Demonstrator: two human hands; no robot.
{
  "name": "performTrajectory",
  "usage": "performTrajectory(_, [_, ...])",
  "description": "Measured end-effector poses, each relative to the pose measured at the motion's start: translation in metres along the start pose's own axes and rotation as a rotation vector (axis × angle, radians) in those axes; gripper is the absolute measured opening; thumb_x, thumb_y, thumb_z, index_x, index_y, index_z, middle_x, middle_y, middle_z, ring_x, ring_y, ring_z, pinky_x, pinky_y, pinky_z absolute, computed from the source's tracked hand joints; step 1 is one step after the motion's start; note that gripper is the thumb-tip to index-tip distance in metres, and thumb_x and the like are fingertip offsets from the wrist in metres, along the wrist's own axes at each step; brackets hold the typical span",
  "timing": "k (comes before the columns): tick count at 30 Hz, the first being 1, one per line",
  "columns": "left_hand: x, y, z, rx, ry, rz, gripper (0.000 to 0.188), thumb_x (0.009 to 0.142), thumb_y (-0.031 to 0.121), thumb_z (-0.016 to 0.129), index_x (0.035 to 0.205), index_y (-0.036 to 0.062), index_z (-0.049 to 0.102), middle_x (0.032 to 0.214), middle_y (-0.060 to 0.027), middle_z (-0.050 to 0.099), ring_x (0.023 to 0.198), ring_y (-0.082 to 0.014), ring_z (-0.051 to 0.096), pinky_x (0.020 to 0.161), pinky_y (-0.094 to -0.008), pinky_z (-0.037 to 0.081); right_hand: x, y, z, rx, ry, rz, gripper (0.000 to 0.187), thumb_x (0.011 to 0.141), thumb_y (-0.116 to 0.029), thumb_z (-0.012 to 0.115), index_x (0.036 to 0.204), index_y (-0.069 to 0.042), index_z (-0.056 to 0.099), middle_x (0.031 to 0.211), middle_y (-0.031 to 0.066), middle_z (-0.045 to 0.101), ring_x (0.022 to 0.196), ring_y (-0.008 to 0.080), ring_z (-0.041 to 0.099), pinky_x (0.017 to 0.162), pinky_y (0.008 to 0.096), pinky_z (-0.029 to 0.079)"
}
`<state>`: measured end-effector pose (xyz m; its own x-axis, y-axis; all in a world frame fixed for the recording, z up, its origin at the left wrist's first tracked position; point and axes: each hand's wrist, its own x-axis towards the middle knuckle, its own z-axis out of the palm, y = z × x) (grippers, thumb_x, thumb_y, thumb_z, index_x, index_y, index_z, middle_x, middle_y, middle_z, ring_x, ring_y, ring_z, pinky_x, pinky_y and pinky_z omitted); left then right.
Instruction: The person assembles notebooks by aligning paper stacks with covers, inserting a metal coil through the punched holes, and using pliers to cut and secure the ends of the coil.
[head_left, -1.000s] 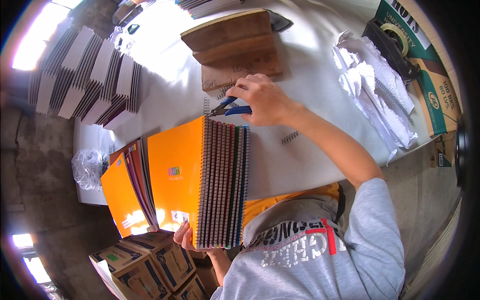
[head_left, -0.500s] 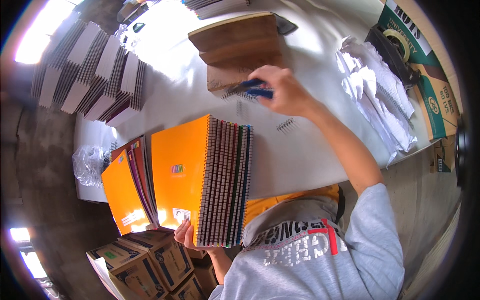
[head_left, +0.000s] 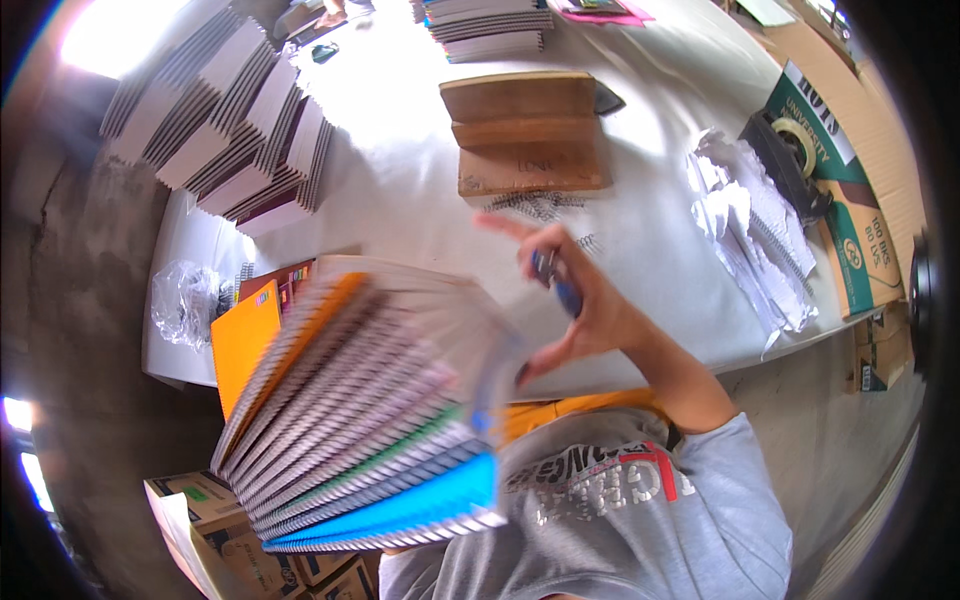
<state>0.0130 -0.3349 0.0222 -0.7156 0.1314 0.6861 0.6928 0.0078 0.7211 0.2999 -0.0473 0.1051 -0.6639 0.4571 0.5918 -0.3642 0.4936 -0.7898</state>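
Note:
A thick stack of spiral notebooks [head_left: 350, 420] is fanned out and tilted at the left front, blurred by motion. Its bottom notebook has a bright blue cover [head_left: 400, 500]. Beneath the stack my left hand is hidden, with only a sliver of skin below the lower edge; the notebooks rest on that hand. My right hand [head_left: 580, 300] is just right of the stack, index finger and thumb stretched apart. Blue-handled pliers [head_left: 558, 282] are tucked in its palm under the curled fingers. Loose wire coils [head_left: 540, 206] lie on the table beyond.
A brown cardboard box [head_left: 535, 160] stands behind the coils. Tall notebook piles [head_left: 230, 120] are at the far left, with orange notebooks [head_left: 245, 335] and clear plastic [head_left: 185, 300] nearer. Torn paper [head_left: 750, 230], a tape dispenser [head_left: 785, 165] and a carton [head_left: 865, 245] line the right.
The notebook stack has swung from upright, orange cover facing up, to tilted and fanned. My right hand has come back from the box towards the stack, its index finger and thumb now spread.

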Motion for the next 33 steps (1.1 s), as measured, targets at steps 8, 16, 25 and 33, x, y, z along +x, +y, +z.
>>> performTrajectory(8, [0.008, -0.04, 0.066, -0.63, -0.34, -0.391, 0.048, 0.086, 0.053, 0.047, 0.106, 0.0099, 0.04, 0.096, -0.0066, 0.042, 0.092, -0.0204, 0.048, 0.083, -0.0348, 0.045, -0.072, 0.002, 0.006, -0.028, -0.027, 0.161, 0.081, 0.051, -0.012, 0.088, 0.115, -0.009, 0.038, 0.115, 0.0074, 0.051, 0.1, 0.0135, 0.049, 0.088, 0.0269, 0.039])
performTrajectory(16, [0.009, -0.045, 0.088, -0.743, -0.367, -0.461, 0.048, 0.087, 0.053, 0.046, 0.108, 0.01, 0.039, 0.099, -0.0068, 0.041, 0.094, -0.0206, 0.047, 0.084, -0.0351, 0.044, -0.078, 0.013, 0.052, 0.178, 0.354, 0.23, 0.068, 0.063, -0.009, 0.083, 0.11, -0.009, 0.033, 0.108, 0.0087, 0.046, 0.096, 0.0141, 0.046, 0.082, 0.0279, 0.039])
performTrajectory(25, [0.003, -0.047, 0.1, -0.767, -0.357, -0.507, 0.049, 0.087, 0.053, 0.045, 0.11, 0.01, 0.038, 0.101, -0.007, 0.04, 0.096, -0.0209, 0.046, 0.085, -0.0354, 0.043, -0.036, -0.034, -0.082, -0.397, -0.218, -0.014, 0.046, 0.061, -0.01, 0.081, 0.1, -0.01, 0.059, 0.092, 0.0081, 0.057, 0.085, 0.0227, 0.055, 0.075, 0.0355, 0.045])
performTrajectory(33, [0.0, -0.048, 0.102, -0.762, -0.341, -0.516, 0.05, 0.087, 0.053, 0.044, 0.112, 0.0101, 0.037, 0.104, -0.0072, 0.04, 0.098, -0.0211, 0.045, 0.086, -0.0357, 0.043, 0.073, -0.072, -0.116, -0.844, -0.554, -0.349, 0.042, 0.06, -0.012, 0.076, 0.101, -0.018, 0.065, 0.094, 0.0067, 0.056, 0.094, 0.0265, 0.055, 0.084, 0.0377, 0.045])
